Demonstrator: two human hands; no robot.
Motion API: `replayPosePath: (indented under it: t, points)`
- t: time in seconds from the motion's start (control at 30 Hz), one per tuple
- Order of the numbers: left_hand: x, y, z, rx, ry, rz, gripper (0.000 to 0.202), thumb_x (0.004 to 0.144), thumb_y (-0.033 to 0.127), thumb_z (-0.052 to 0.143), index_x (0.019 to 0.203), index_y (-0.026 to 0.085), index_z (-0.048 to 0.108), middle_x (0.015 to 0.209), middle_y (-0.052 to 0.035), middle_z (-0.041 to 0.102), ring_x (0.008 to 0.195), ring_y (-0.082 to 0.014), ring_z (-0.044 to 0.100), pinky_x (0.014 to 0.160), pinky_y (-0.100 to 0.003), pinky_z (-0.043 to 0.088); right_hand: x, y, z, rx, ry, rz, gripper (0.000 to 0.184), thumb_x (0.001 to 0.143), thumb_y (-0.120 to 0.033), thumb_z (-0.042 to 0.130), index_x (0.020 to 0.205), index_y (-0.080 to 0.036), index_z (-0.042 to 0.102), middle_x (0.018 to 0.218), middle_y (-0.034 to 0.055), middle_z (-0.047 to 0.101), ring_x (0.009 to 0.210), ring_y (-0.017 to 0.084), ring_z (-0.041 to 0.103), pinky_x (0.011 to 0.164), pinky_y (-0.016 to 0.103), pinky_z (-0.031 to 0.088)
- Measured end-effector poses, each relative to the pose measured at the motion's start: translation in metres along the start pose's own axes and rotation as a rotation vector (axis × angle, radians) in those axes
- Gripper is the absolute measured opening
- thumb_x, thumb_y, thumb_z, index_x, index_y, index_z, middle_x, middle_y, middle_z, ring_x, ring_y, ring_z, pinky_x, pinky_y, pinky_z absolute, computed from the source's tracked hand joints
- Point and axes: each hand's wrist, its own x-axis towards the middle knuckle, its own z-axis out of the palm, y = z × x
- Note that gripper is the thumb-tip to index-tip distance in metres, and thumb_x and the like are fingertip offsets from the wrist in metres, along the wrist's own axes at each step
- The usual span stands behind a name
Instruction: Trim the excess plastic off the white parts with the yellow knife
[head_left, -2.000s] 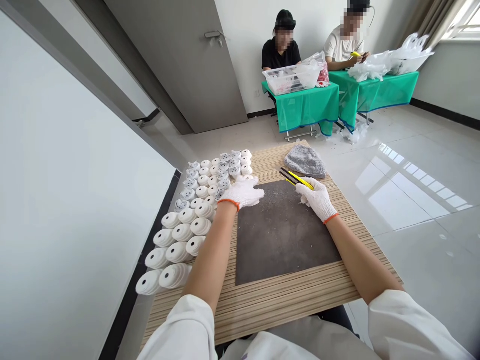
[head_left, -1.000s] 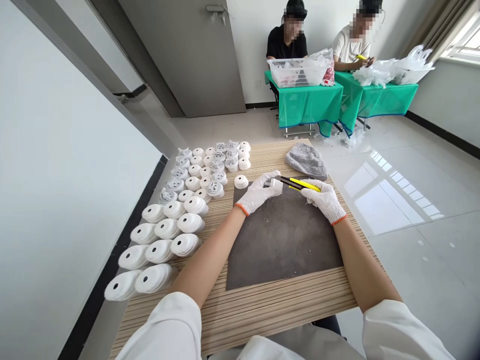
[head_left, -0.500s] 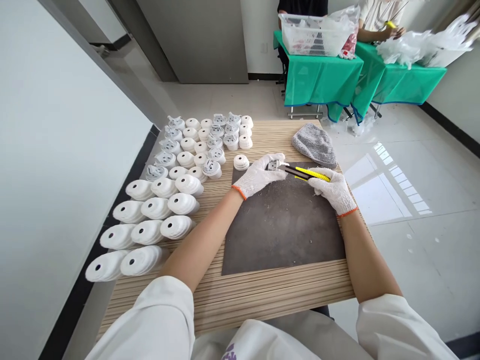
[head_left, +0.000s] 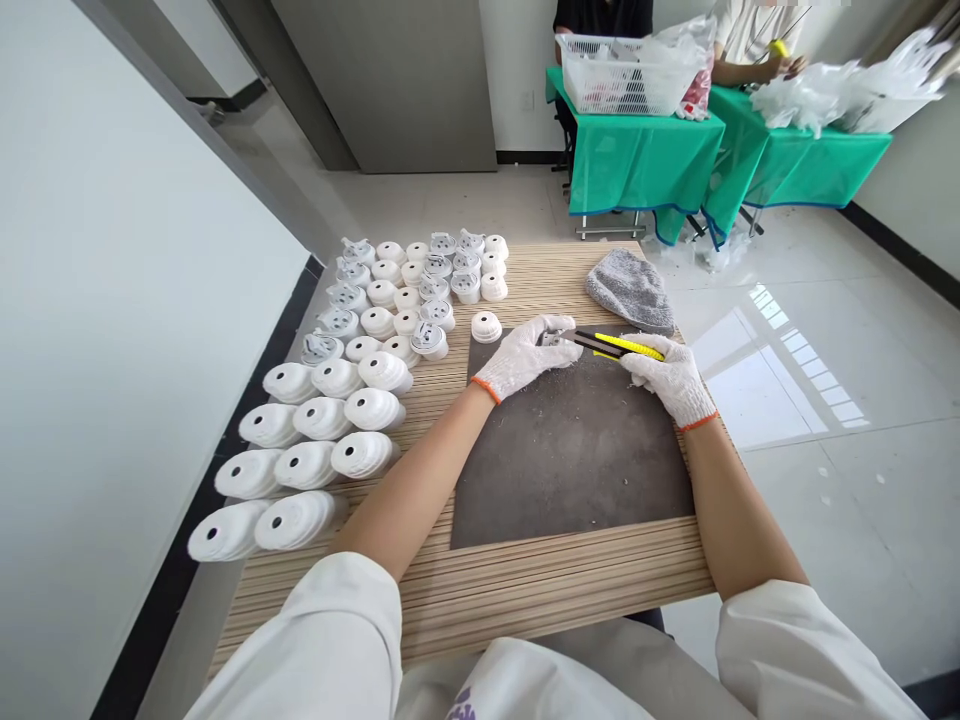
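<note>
Both my hands wear white knit gloves with orange cuffs and work over a dark mat [head_left: 570, 460] on a striped wooden table [head_left: 525, 600]. My left hand [head_left: 525, 355] is closed on a small white plastic part [head_left: 553, 338] at the mat's far edge. My right hand [head_left: 671, 378] grips a yellow and black utility knife [head_left: 619, 346], whose tip touches the part. A single white round part [head_left: 486, 326] lies just left of my left hand.
Several rows of white round parts [head_left: 405, 300] and stacks of them [head_left: 315, 440] fill the table's left side. A grey cloth [head_left: 630, 290] lies at the far edge. Beyond, two people sit at green-covered tables [head_left: 637, 160] with a white basket [head_left: 622, 75].
My left hand moved from the rows of parts onto the mat with a white part, and the knife's tip came up against it. The view tilted downward.
</note>
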Motion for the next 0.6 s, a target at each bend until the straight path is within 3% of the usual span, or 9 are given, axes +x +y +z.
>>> replayPosePath:
  t: [0.1, 0.23, 0.43, 0.5, 0.6]
  points:
    - [0.0008, 0.001, -0.0015, 0.091, 0.035, 0.004, 0.06, 0.07, 0.032, 0.087, 0.125, 0.019, 0.069, 0.093, -0.0014, 0.066, 0.084, -0.0126, 0.059, 0.088, -0.032, 0.052, 0.0011, 0.0014, -0.0012, 0.0, 0.008, 0.002, 0.063, 0.064, -0.042, 0.081, 0.117, -0.009, 0.075, 0.057, -0.003, 0.059, 0.048, 0.009, 0.046, 0.044, 0.023, 0.036]
    - [0.0028, -0.0014, -0.0025, -0.022, -0.009, 0.009, 0.066, 0.07, 0.026, 0.084, 0.134, 0.021, 0.065, 0.099, -0.002, 0.069, 0.087, -0.013, 0.062, 0.095, -0.035, 0.052, 0.0038, 0.0047, -0.0023, 0.0, -0.004, 0.002, 0.062, 0.063, -0.043, 0.081, 0.116, -0.011, 0.076, 0.057, -0.0028, 0.059, 0.047, 0.009, 0.046, 0.045, 0.023, 0.038]
    - [0.0029, -0.0033, -0.0077, 0.076, 0.016, 0.087, 0.064, 0.069, 0.024, 0.086, 0.13, 0.028, 0.069, 0.133, -0.0052, 0.067, 0.118, -0.019, 0.062, 0.114, -0.038, 0.041, 0.0066, 0.0097, -0.0027, 0.037, 0.027, -0.001, 0.059, 0.067, -0.044, 0.08, 0.117, -0.013, 0.076, 0.055, -0.004, 0.058, 0.047, 0.01, 0.046, 0.044, 0.022, 0.035]
    - [0.002, -0.0018, -0.0075, 0.066, 0.012, 0.066, 0.064, 0.069, 0.026, 0.086, 0.13, 0.027, 0.068, 0.128, -0.0054, 0.069, 0.113, -0.0182, 0.063, 0.112, -0.04, 0.043, 0.0066, 0.0077, -0.0032, 0.041, 0.016, 0.015, 0.059, 0.067, -0.043, 0.08, 0.117, -0.012, 0.075, 0.053, -0.0043, 0.057, 0.046, 0.009, 0.044, 0.043, 0.022, 0.033]
    - [0.0001, 0.0021, -0.0026, -0.049, 0.001, 0.016, 0.061, 0.072, 0.032, 0.086, 0.129, 0.021, 0.067, 0.101, -0.0029, 0.069, 0.093, -0.0143, 0.064, 0.102, -0.042, 0.05, 0.0082, 0.0028, -0.0041, 0.034, -0.024, 0.053, 0.057, 0.067, -0.042, 0.08, 0.116, -0.013, 0.076, 0.053, -0.0044, 0.057, 0.046, 0.008, 0.044, 0.042, 0.021, 0.032]
